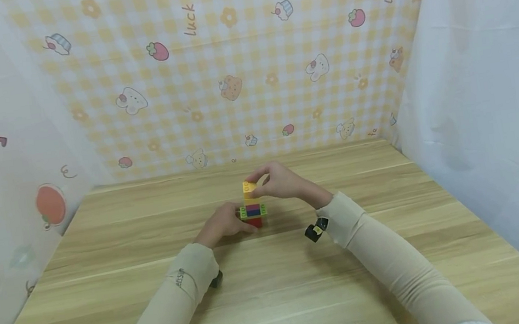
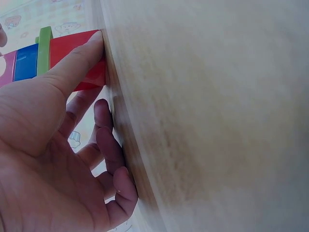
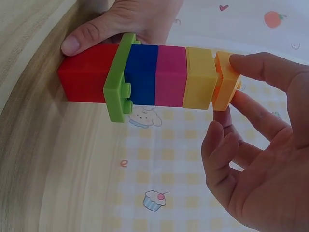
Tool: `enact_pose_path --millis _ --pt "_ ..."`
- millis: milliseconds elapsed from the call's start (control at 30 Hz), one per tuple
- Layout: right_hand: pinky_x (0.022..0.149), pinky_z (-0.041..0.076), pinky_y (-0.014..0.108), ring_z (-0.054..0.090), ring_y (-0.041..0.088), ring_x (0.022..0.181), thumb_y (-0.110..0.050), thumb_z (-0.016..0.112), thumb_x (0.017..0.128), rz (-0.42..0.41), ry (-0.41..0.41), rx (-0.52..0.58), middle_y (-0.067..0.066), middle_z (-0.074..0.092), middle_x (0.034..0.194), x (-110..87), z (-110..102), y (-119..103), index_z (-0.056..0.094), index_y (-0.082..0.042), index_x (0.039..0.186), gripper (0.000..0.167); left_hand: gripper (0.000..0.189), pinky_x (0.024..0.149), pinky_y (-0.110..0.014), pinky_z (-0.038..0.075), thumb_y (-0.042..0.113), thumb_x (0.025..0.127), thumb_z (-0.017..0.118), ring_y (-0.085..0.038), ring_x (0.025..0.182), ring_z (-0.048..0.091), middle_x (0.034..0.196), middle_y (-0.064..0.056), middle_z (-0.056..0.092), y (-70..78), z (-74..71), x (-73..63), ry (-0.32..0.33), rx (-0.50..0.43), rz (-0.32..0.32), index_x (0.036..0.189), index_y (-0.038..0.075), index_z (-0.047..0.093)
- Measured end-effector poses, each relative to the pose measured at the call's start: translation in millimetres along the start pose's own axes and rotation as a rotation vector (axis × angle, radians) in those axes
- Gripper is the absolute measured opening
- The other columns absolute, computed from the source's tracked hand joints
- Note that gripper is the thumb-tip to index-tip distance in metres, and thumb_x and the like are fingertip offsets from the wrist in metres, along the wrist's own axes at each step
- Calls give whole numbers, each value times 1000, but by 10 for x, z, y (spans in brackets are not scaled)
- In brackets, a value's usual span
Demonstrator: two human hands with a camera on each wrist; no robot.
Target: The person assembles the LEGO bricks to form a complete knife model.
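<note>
A tower of toy building bricks stands on the table. From the bottom up it has a red brick [image 3: 87, 79], a wider green plate [image 3: 115, 89] with studs showing, a blue brick [image 3: 141, 77], a pink brick [image 3: 171, 77] and a yellow brick [image 3: 200, 77]. My left hand [image 1: 224, 221] grips the red brick low down, thumb on the near face. At the top, my right hand [image 1: 283, 181] pinches an orange brick [image 3: 225, 79] between thumb and fingers. A thin, slightly tilted gap shows between orange and yellow in the right wrist view.
The wooden table [image 1: 279, 303] reaches back to a checked cloth backdrop [image 1: 262, 112]. White cloth walls stand at the left [image 1: 8, 180] and right [image 1: 486, 74]. A black wrist camera [image 1: 314, 232] hangs below the right cuff.
</note>
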State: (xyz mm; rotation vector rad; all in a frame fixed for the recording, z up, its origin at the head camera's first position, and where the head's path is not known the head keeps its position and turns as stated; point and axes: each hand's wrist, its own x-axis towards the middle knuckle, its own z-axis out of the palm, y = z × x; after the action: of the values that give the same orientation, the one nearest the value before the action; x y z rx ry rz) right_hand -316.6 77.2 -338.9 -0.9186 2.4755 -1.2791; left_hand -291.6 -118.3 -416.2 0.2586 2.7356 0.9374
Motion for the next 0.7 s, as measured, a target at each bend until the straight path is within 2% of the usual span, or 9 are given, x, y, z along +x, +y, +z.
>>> enact_pose_path --millis 500,700 --pt "83 57 38 73 21 90 -18 78 86 -1 -10 36 11 64 131 -6 3 61 69 -5 122 39 47 102 -54 43 32 76 87 -32 118 59 117 -6 70 -6 5 18 2 5 4 116 14 69" --pt "84 57 43 72 29 94 -25 79 86 7 5 42 9 64 130 -18 24 62 70 -6 121 40 48 102 -56 43 33 76 87 -33 119 58 120 -7 69 -3 5 8 3 12 -5 117 14 69"
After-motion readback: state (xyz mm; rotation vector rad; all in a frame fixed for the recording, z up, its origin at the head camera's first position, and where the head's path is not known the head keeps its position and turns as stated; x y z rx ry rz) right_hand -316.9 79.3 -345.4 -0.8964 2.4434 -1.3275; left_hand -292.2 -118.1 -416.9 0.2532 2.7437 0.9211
